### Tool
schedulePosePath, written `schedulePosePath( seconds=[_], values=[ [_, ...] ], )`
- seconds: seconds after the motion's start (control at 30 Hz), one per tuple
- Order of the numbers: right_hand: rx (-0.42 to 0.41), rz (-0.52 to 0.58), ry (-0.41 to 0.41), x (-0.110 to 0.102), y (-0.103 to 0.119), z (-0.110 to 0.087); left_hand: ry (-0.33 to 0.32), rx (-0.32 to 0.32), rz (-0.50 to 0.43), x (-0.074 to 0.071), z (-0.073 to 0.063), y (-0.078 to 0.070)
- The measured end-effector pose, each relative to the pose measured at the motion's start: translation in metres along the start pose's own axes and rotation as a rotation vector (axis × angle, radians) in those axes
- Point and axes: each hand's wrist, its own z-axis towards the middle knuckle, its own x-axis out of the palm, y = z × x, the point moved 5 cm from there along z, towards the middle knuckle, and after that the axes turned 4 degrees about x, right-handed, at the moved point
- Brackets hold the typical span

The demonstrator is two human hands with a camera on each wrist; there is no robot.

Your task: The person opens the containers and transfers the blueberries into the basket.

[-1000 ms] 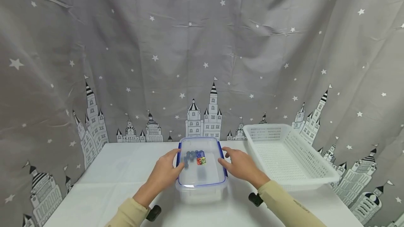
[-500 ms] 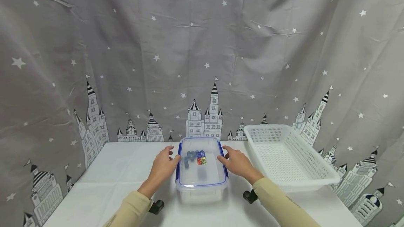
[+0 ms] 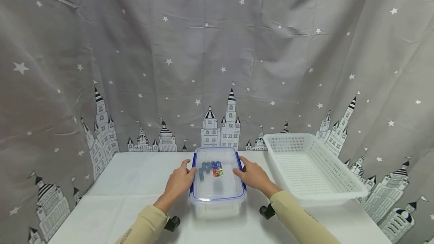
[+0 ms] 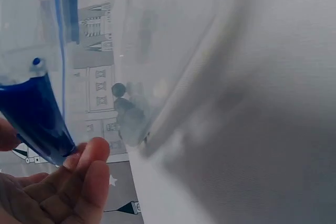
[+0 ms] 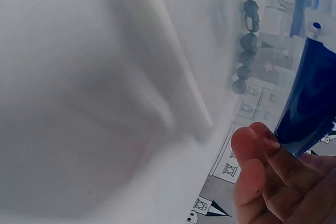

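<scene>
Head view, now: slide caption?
Left hand and right hand flank a clear, blue-edged lidded box beside a white basket on a table.

- The left hand (image 3: 179, 181) is back in at the lidded container (image 3: 218, 190) between the hands; half a second ago it stood slightly farther out.
- Its thumb lies farther from the person than a second ago.
- The right hand's (image 3: 255, 177) wrist sits nearer the container than a second ago.

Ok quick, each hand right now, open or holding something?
Left hand: holding the left blue latch.
Right hand: holding the right blue latch.
</scene>
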Motion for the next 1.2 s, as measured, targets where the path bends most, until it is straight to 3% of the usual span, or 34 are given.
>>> schedulePosePath(
  seconds=[0.43, 0.67, 1.0, 1.2],
  values=[
    [0.001, 0.000, -0.036, 0.012, -0.001, 0.001, 0.004, 0.011, 0.035, 0.004, -0.010, -0.004],
    [0.005, -0.018, -0.036, 0.012, 0.001, -0.002, -0.001, 0.002, 0.025, 0.008, -0.009, -0.003],
    [0.002, -0.035, -0.018, 0.014, -0.002, -0.002, 0.045, -0.002, 0.040, 0.010, -0.008, -0.003],
    [-0.005, -0.043, -0.016, 0.014, 0.002, -0.001, 0.018, 0.012, 0.070, 0.008, -0.007, -0.004]
  ],
)
